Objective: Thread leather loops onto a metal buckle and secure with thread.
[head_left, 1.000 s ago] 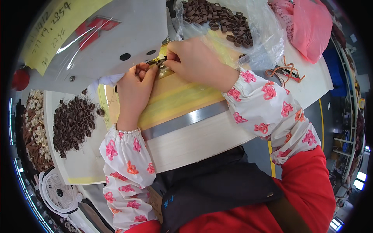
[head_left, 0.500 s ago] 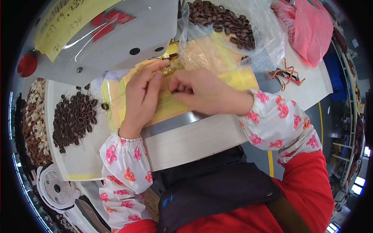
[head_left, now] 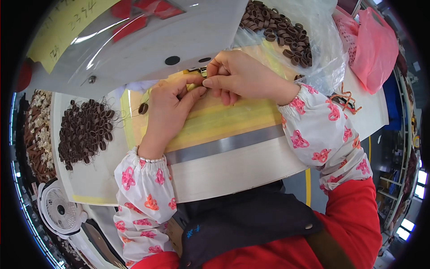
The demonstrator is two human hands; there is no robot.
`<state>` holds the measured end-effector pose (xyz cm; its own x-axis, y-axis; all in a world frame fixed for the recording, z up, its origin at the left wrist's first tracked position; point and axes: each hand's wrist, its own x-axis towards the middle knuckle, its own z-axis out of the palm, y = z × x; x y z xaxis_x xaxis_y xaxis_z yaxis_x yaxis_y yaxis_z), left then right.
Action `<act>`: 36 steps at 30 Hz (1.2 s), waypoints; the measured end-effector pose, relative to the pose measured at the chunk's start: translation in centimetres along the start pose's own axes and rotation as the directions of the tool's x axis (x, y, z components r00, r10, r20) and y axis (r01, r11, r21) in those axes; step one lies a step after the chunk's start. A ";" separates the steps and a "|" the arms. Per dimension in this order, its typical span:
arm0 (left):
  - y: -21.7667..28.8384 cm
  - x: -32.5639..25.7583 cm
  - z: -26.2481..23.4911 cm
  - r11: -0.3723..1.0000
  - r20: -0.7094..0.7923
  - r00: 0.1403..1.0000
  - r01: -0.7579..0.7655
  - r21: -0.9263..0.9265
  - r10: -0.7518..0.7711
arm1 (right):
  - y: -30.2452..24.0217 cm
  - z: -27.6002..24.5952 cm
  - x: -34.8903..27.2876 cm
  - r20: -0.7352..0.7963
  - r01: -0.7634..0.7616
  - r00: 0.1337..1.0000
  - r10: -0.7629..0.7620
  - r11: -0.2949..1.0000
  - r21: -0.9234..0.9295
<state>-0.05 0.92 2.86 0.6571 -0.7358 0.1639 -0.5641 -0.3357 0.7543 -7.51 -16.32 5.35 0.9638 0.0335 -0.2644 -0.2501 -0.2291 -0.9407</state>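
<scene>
My left hand [head_left: 169, 107] and my right hand [head_left: 246, 77] meet below the grey machine head [head_left: 134, 49], fingertips touching or nearly so. Both hands are closed in a pinch; whatever lies between the fingers is too small or hidden to name. Right behind the fingertips shows a small metal machine part [head_left: 203, 71], mostly covered. Under the hands spreads a work surface covered with yellow tape [head_left: 242, 114]. One brown loop [head_left: 143, 108] trails threads just left of my left wrist. Farther left lies a heap of brown loops [head_left: 85, 134] with loose thread ends.
A clear plastic bag [head_left: 329, 42] with more brown loops [head_left: 286, 33] lies at the back right. Beside it are a pink bag [head_left: 376, 54] and an orange cord [head_left: 346, 101]. A white fan [head_left: 61, 208] stands at lower left. The pale table [head_left: 237, 168] has its edge before me.
My right hand has risen and turned, its fingertips now against or close to the left hand's. The view has shifted, so the machine head and bags appear farther right.
</scene>
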 end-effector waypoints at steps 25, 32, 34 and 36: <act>-0.2 1.3 1.0 0.958 -0.097 0.953 0.281 -0.060 -0.286 | 2.9 1.5 1.0 -0.332 0.365 0.639 -0.694 0.653 -0.663; -0.2 1.4 0.9 0.963 -0.115 0.956 0.267 -0.026 -0.269 | 2.4 1.2 0.7 -0.305 0.280 0.717 -0.627 0.659 -0.698; 0.0 1.4 0.8 0.951 -0.114 0.945 0.308 0.008 -0.305 | 2.2 1.1 0.8 -0.294 0.246 0.745 -0.599 0.656 -0.713; 0.0 1.4 0.8 0.957 -0.123 0.951 0.288 0.011 -0.285 | 2.0 1.1 0.8 -0.293 0.219 0.760 -0.580 0.654 -0.724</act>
<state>0.47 -0.63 2.61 0.8468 -0.5315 0.0192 -0.3563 -0.5401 0.7624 -7.36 -15.67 2.97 0.9047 -0.1271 0.4066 0.1141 -0.8472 -0.5188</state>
